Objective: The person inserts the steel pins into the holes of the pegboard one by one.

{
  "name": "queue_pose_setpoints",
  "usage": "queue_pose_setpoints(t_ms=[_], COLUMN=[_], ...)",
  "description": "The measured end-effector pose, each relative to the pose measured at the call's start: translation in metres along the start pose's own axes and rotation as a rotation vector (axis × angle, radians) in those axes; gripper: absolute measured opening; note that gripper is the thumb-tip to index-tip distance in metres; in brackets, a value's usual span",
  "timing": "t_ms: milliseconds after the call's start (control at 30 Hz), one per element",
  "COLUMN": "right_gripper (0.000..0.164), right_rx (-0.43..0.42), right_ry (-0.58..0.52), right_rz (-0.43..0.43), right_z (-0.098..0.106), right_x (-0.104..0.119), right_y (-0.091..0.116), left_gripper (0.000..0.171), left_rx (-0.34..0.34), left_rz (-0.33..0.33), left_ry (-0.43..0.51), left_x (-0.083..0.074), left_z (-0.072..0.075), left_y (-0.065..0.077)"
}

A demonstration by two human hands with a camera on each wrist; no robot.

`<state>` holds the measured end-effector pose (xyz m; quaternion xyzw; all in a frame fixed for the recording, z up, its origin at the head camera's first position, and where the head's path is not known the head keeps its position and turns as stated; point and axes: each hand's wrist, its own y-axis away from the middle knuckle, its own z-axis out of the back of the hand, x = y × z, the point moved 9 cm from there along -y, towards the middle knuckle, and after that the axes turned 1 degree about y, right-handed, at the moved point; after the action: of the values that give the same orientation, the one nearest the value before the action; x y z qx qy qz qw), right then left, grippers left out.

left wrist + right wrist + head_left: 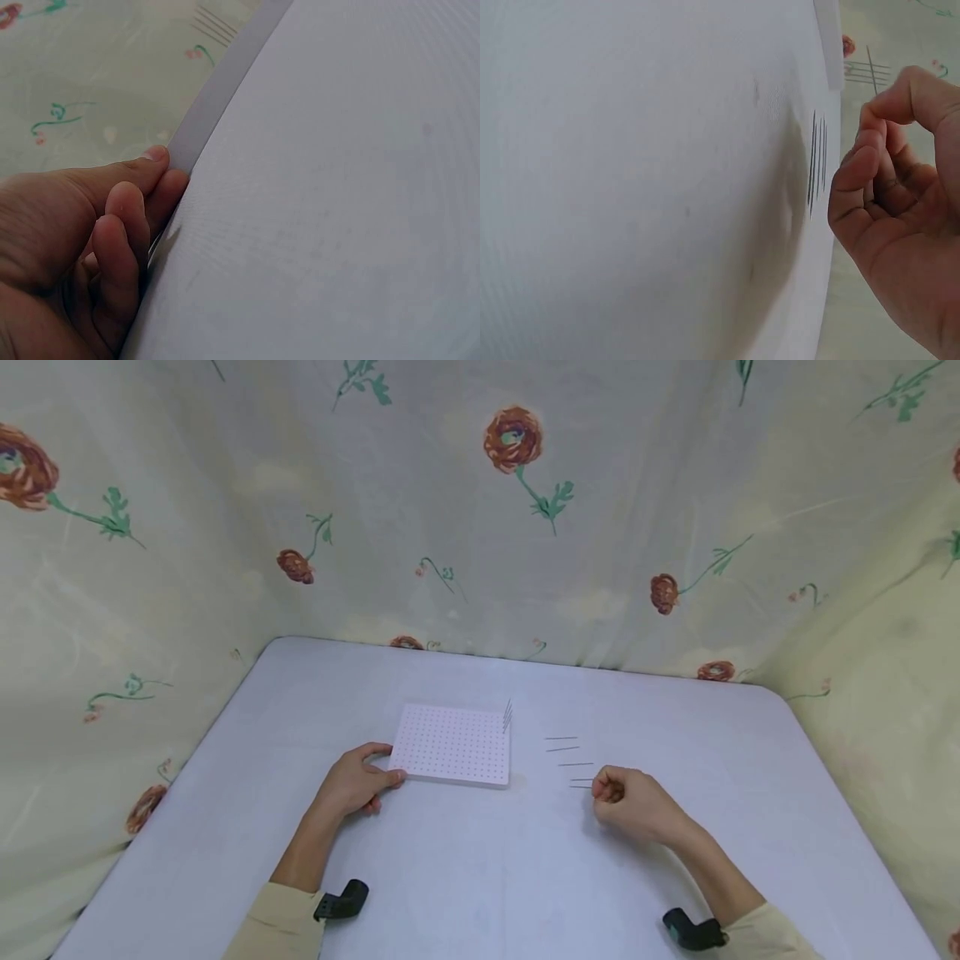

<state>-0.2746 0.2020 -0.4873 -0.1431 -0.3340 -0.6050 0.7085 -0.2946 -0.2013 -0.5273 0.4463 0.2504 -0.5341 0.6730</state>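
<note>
A white board with rows of small holes (450, 743) lies on the table. My left hand (356, 783) grips its near left corner, thumb at the front edge and index finger along the left side. Several thin dark rods (507, 717) stand up from the board's right edge towards the back. To the right of the board, more thin rods (575, 765) lie spaced out on the table. My right hand (637, 802) is just beyond them, its thumb and index finger pinching one thin rod (871, 67) that sticks out past the fingertips.
The white table (450, 877) has rounded far corners. A flowered cloth (465, 510) hangs behind it and on both sides. Black wrist cameras (342, 900) sit at both cuffs, close over the table.
</note>
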Motion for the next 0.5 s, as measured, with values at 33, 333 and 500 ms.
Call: queue_pose_setpoints(t_ms=[33, 333, 500], right_gripper=[0.009, 0.020, 0.027], right_rx=[-0.007, -0.062, -0.069], right_ry=[-0.021, -0.104, -0.186], right_rz=[-0.013, -0.061, -0.084], right_z=[0.000, 0.003, 0.005], right_x=[0.000, 0.001, 0.006], right_y=[-0.001, -0.008, -0.013], left_gripper=[0.064, 0.065, 0.065], left_rx=[0.000, 0.006, 0.000], left_rz=[0.000, 0.005, -0.001], left_ry=[0.000, -0.001, -0.016], left_x=[0.000, 0.003, 0.003], left_z=[0.000, -0.001, -0.001], left_y=[0.000, -0.002, -0.003])
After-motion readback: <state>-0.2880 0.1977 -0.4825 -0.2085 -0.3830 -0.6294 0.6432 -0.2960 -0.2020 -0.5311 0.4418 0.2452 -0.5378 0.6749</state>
